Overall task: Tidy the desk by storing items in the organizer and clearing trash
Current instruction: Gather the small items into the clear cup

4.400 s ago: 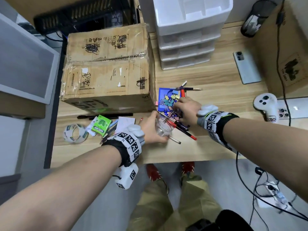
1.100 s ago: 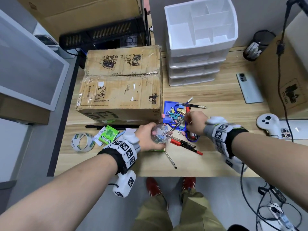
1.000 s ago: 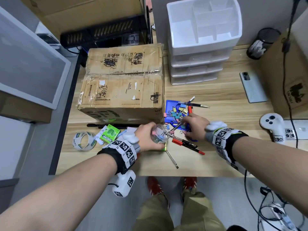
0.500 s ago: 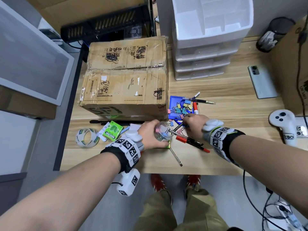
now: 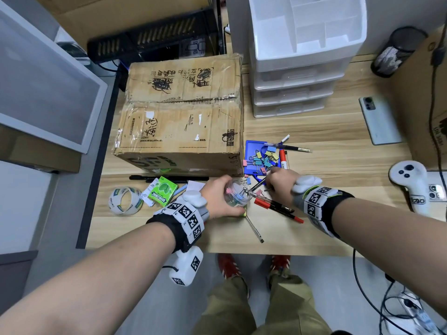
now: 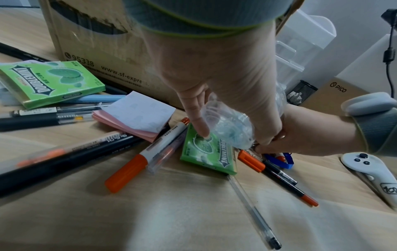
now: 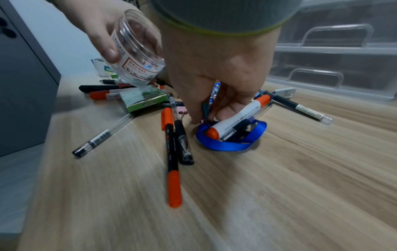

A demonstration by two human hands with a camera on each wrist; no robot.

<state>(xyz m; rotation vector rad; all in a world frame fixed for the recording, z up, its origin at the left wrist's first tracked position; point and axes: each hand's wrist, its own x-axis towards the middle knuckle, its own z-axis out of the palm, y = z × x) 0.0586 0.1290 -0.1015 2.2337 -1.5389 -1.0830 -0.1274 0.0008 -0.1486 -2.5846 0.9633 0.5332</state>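
From the head view we see the left hand [image 5: 219, 198] wrapped round a clear jar [image 5: 238, 194], held tilted just off the desk [image 5: 338, 146] in front of the cardboard box [image 5: 181, 117]. The right hand [image 5: 280, 183] reaches down just right of the jar, fingers curled into the clips [image 5: 262, 157] spilling off a blue tray [image 5: 254, 147]. The white organizer [image 5: 297, 68] stands right of the box, well behind the jar.

In the left wrist view the jar [image 6: 227, 125] hangs above a green gum pack [image 6: 207, 152], our little finger touching the pack.

In the right wrist view our fingers [image 7: 223, 113] pinch something small at the desk beside a blue lanyard [image 7: 227, 144] and an orange marker [image 7: 238, 117]; it looks like a clip, though blur hides it. The jar's mouth [image 7: 137, 45] tips toward that hand.
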